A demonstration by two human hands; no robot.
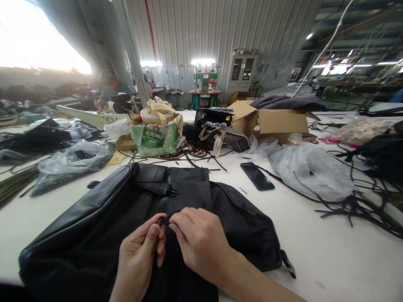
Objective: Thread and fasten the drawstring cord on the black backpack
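A black bag (103, 226) lies spread on the white table in front of me. Above its middle, my left hand (141, 247) pinches a small black buckle (161, 221) between thumb and fingers. Just to the right, my right hand (201, 239) is closed with its fingertips on a thin black strap (168, 218) that runs to the buckle. Part of the strap is hidden by my fingers. Another black clip (170, 191) sits on the bag's flap, and a buckle (289, 264) hangs off its right corner.
A phone (257, 176) lies on the table (317, 251) right of the bag. Farther back stand a green-and-white bag of webbing rolls (155, 136) and a cardboard box (281, 126). Plastic bags (311, 172) and black cords (355, 207) lie at right. A person (113, 90) sits far left.
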